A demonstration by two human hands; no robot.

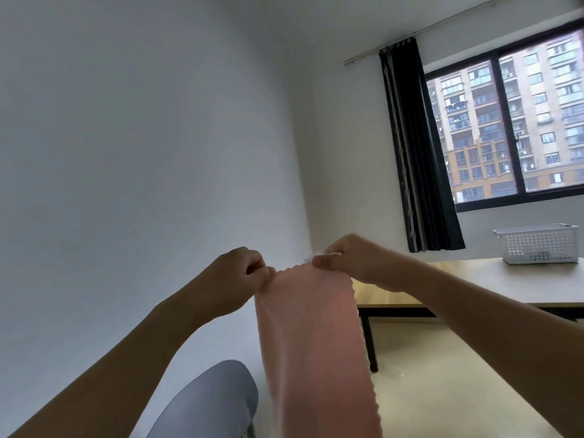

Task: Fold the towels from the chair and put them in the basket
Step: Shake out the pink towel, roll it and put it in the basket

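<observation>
- My left hand (235, 276) pinches the top left corner of the pink towel (311, 339), fingers curled tight on the cloth.
- My right hand (344, 259) pinches the top right corner, thumb in front, and a bit of pale cloth edge shows just behind its fingers.
- The towel hangs straight down from both hands in mid-air, in front of me, its wavy top edge sagging a little between the two grips; its lower end runs out of the bottom of the view.
- The grey chair (211, 403) back sits low, just left of the hanging towel.
- The white basket (537, 245) stands on the table (474, 279) at the right, well apart from the towel; I cannot tell what is inside it.
- Behind the table there is a window (512, 128) with a dark curtain (417, 153) at its left side.
</observation>
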